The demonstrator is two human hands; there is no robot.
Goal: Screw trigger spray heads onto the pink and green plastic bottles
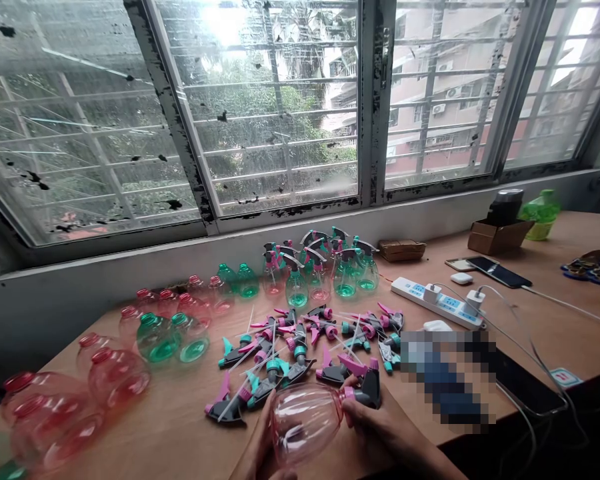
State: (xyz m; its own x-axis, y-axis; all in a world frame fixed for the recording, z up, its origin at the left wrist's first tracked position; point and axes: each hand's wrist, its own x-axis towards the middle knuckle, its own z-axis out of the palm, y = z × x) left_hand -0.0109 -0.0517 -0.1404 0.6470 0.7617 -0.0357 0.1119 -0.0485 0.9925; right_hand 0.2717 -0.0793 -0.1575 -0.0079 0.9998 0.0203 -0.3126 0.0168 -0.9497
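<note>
A clear pink plastic spray bottle (305,423) lies tilted on its side between my hands at the table's near edge. My left hand (261,433) is wrapped around its body, partly hidden behind it. At the bottle's neck, my right hand (377,423) grips a grey trigger spray head (369,388) with a pink collar. The head sits at the mouth; how tightly it is screwed on I cannot tell. Just beyond my hands lies a pile of loose spray heads (297,343) in grey, pink and teal, with thin dip tubes sticking out.
Open pink bottles (120,377) and green bottles (157,337) stand at the left. Several bottles with heads fitted (296,283) line the window wall. To the right are a power strip (437,303), phones (500,272), cables, a cardboard box (497,237) and a green bottle (541,213).
</note>
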